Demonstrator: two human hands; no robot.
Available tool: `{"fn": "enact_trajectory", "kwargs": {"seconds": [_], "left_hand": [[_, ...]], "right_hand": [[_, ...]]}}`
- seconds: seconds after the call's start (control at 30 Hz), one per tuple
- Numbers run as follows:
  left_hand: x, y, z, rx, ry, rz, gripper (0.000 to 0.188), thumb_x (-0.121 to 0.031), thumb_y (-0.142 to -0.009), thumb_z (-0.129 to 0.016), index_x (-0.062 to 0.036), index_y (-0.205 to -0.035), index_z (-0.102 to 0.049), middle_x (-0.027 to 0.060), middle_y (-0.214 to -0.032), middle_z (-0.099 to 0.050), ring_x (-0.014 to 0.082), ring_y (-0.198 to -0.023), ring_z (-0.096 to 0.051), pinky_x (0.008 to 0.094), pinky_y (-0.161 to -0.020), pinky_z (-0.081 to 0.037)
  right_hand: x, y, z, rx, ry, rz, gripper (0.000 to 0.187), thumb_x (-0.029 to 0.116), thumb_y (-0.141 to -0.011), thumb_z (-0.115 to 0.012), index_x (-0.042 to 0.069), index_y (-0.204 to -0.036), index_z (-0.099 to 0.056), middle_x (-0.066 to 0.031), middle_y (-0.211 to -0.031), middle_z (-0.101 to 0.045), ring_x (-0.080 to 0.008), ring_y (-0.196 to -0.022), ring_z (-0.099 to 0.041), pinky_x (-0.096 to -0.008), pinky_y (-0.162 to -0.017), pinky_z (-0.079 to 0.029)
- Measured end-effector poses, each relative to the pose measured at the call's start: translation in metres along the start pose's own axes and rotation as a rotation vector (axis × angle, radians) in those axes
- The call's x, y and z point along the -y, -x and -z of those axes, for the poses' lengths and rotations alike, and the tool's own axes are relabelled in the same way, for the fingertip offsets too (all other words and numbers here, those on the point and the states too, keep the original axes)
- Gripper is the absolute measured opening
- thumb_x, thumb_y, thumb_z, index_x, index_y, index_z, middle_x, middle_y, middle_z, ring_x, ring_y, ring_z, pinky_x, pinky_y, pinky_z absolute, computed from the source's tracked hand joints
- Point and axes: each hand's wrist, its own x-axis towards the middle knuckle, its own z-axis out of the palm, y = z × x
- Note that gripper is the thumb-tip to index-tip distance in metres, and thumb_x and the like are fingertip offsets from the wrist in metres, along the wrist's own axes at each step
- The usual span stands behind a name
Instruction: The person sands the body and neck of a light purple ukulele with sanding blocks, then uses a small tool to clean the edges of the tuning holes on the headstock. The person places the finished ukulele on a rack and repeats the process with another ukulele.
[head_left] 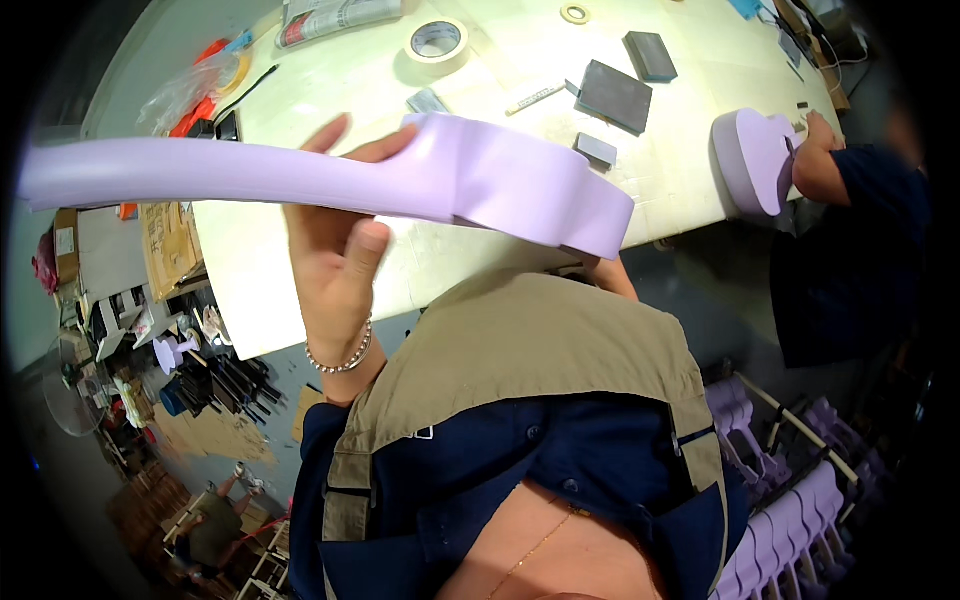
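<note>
A lilac ukulele (540,185), without strings, is held up on its side over the table edge, its neck pointing left. My left hand (335,235) is loosely round the neck near the heel, fingers reaching up behind it and thumb on the near side. At the lower edge of the body is my right hand (600,272), mostly covered by the ukulele; it seems to hold the body from beneath, its fingers hidden. Beyond the body lie a small grey block (596,150), a larger dark grey block (614,96) and another block (651,57).
On the pale table (270,290) are a masking tape roll (437,45), a marker (536,98) and a plastic bag (185,100). At the right, a co-worker's hand (822,135) touches another lilac ukulele (752,160). A rack of lilac ukuleles (790,530) stands lower right.
</note>
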Motion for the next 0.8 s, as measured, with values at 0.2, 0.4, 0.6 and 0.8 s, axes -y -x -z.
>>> {"fn": "enact_trajectory", "kwargs": {"seconds": [0.2, 0.4, 0.6, 0.8], "left_hand": [[0.028, 0.008, 0.028, -0.486, 0.075, -0.013, 0.044, -0.025, -0.096, -0.046, -0.0102, -0.134, -0.030, 0.0263, -0.113, -0.057, 0.0277, -0.103, -0.061, 0.0362, -0.080, -0.054], [0.047, 0.019, 0.060, -0.695, 0.140, 0.116, 0.045, -0.030, -0.093, -0.052, -0.0093, -0.129, -0.034, 0.0261, -0.116, -0.054, 0.0300, -0.106, -0.058, 0.0391, -0.085, -0.051], [0.049, 0.031, 0.069, -0.857, 0.218, 0.181, 0.041, -0.031, -0.091, -0.055, -0.0065, -0.121, -0.042, 0.0192, -0.106, -0.059, 0.0231, -0.096, -0.061, 0.0330, -0.080, -0.052], [0.063, 0.052, 0.093, -0.888, 0.267, 0.242, 0.026, -0.031, -0.087, -0.062, -0.0051, -0.091, -0.058, 0.0068, -0.083, -0.064, 0.0155, -0.078, -0.062, 0.0284, -0.071, -0.051]], "right_hand": [[0.060, 0.023, -0.009, 0.068, 0.426, -0.014, 0.072, 0.020, -0.066, -0.082, 0.002, -0.125, -0.045, -0.0092, -0.113, -0.058, -0.0191, -0.105, -0.055, -0.0330, -0.089, -0.045], [0.100, 0.031, -0.037, -0.003, 0.319, 0.004, 0.084, 0.005, -0.060, -0.084, 0.004, -0.132, -0.042, -0.0070, -0.114, -0.059, -0.0160, -0.104, -0.056, -0.0309, -0.085, -0.048], [0.115, 0.034, -0.052, -0.024, 0.435, -0.020, 0.094, 0.012, -0.054, -0.088, 0.007, -0.135, -0.040, -0.0097, -0.115, -0.059, -0.0201, -0.102, -0.058, -0.0323, -0.086, -0.048], [0.128, 0.031, -0.067, -0.006, 0.628, 0.140, 0.097, 0.021, -0.051, -0.089, 0.008, -0.135, -0.041, -0.0129, -0.125, -0.053, -0.0266, -0.112, -0.053, -0.0371, -0.094, -0.043]]}}
